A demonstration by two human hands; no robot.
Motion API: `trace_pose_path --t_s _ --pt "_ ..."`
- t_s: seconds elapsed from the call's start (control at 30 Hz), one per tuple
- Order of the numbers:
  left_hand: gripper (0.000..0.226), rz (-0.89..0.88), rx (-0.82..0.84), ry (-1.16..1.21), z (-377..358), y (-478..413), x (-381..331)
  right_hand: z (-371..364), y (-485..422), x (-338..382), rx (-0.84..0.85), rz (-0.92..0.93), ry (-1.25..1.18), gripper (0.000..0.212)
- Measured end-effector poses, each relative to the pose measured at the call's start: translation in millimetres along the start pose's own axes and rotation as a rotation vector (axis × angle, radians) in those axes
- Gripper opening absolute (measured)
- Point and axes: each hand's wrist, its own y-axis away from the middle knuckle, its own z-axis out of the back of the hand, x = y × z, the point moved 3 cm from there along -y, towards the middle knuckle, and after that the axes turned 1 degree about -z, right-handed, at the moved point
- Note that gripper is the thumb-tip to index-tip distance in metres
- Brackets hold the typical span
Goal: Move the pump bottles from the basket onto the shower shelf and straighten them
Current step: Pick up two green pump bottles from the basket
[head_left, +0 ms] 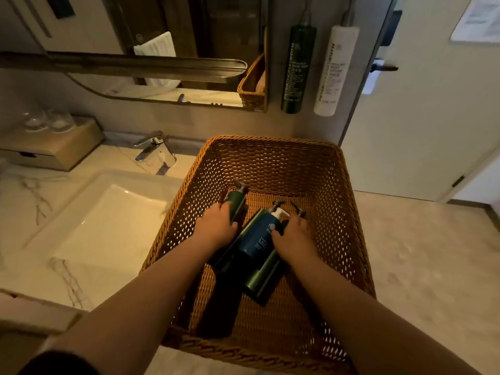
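Both hands point(216, 226) point(293, 234) cover, perhaps grip, basket's point(270, 158) bottles point(255, 240).

Looked like a hotel-style bathroom: marble vanity counter point(24, 269) with sunken white sink point(108, 226) and chrome faucet point(151, 147), wall mirror point(162, 36), 2 wall-hung toiletry tubes point(336, 71), folded towel reflected.

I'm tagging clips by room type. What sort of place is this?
Probably a hotel bathroom: a marble counter with a sink and tap, a mirror above it, and branded bottles mounted on the wall.
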Motion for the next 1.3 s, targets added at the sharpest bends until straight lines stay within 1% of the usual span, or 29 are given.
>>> trace_pose_path --t_s 0.07,0.13,0.27,0.4,0.47,0.6,0.7,0.87,0.97,1.1,1.3 --pt "0.064 0.055 0.037 0.023 -4.2 -2.0 2.9 -2.8 -0.2 -3.1 0.003 -0.052 0.016 0.072" --pt "0.063 0.082 0.080 0.018 -12.3 -3.5 4.7 -7.5 -0.5 -9.8 0.036 -0.092 0.000 0.074" --pt "0.067 0.074 0.101 -0.008 -24.3 -7.6 4.5 -16.3 -3.4 -19.3 0.031 -0.117 -0.015 0.066" --pt "0.074 0.063 0.097 -0.022 -27.7 -8.7 5.7 -22.3 -4.7 -23.3 0.038 -0.144 -0.015 0.068" --pt "0.074 0.046 0.092 -0.001 -29.8 -9.7 4.6 -24.3 -6.6 -27.0 0.059 -0.197 -0.090 0.070" --pt "0.072 0.032 0.097 0.019 -33.5 -10.9 2.7 -26.8 -12.2 -32.5 0.108 -0.334 -0.327 0.066" --pt "0.074 0.044 0.104 0.035 -34.2 -11.0 3.4 -28.1 -14.7 -33.4 0.139 -0.393 -0.383 0.065" --pt "0.076 0.088 0.135 0.060 -34.5 -10.1 3.7 -32.2 -18.1 -33.3 0.124 -0.429 -0.469 0.066" --pt "0.076 0.120 0.170 0.097 -36.4 -9.0 4.7 -34.1 -20.7 -34.4 0.097 -0.423 -0.518 0.063" --pt "0.076 0.145 0.199 0.136 -37.1 -6.9 6.2 -34.7 -22.5 -35.8 0.071 -0.399 -0.480 0.058" --pt "0.076 0.150 0.197 0.123 -38.6 -7.1 6.2 -39.8 -24.3 -34.4 0.090 -0.387 -0.486 0.060"
